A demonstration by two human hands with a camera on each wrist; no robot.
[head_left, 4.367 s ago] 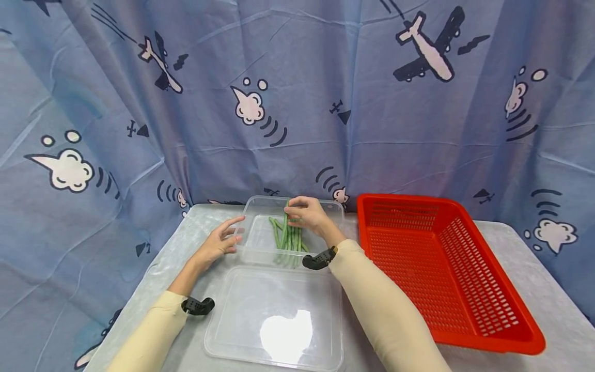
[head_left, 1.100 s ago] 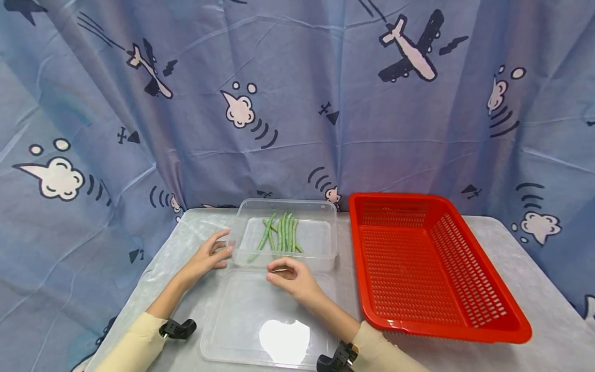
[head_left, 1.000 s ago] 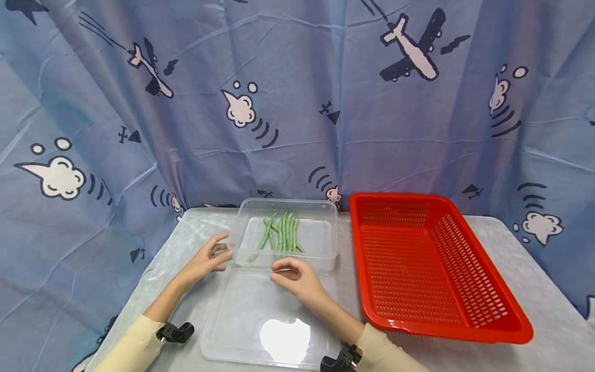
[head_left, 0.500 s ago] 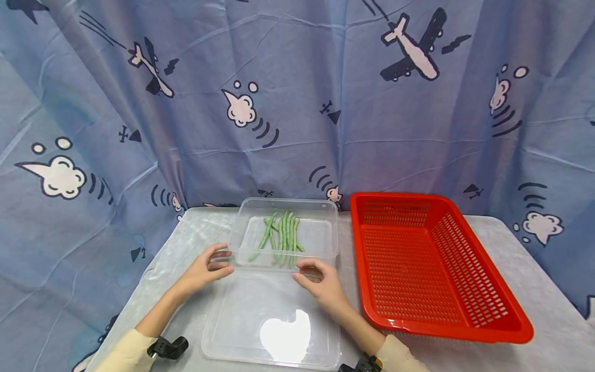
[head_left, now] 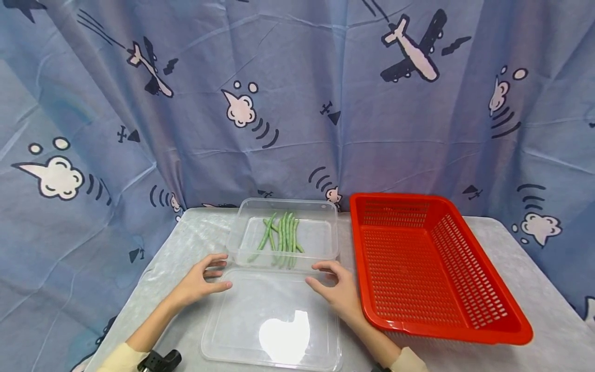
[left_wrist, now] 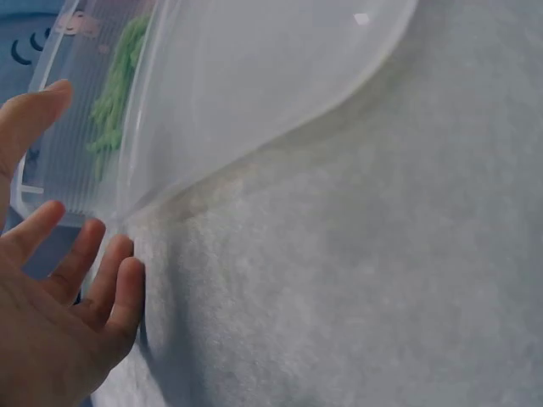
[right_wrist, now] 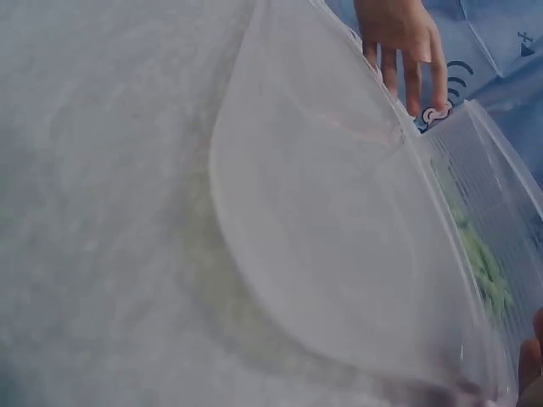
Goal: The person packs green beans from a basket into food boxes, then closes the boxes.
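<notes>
Several green beans (head_left: 285, 235) lie in a clear plastic container (head_left: 321, 237) at the back of the table. In front of it a flat translucent lid (head_left: 246, 320) rests on the table. My left hand (head_left: 200, 281) is beside the lid's far left corner, thumb and fingers spread apart and holding nothing. Near the far right corner of the lid, my right hand (head_left: 339, 289) has its thumb and fingers parted, also with nothing between them. In the left wrist view the left hand (left_wrist: 76, 297) has relaxed fingers near the lid (left_wrist: 254, 76). Only a little of the right hand shows in the right wrist view.
To the right stands a red perforated plastic basket (head_left: 404, 263), close to the right forearm. A pale cloth covers the table (head_left: 160, 266). Behind it hangs a blue curtain (head_left: 288, 103) printed with airplanes.
Earlier the right hand was among the beans inside the container; it has since come out and moved right over the lid. The left hand has drawn back from the container's side toward me.
</notes>
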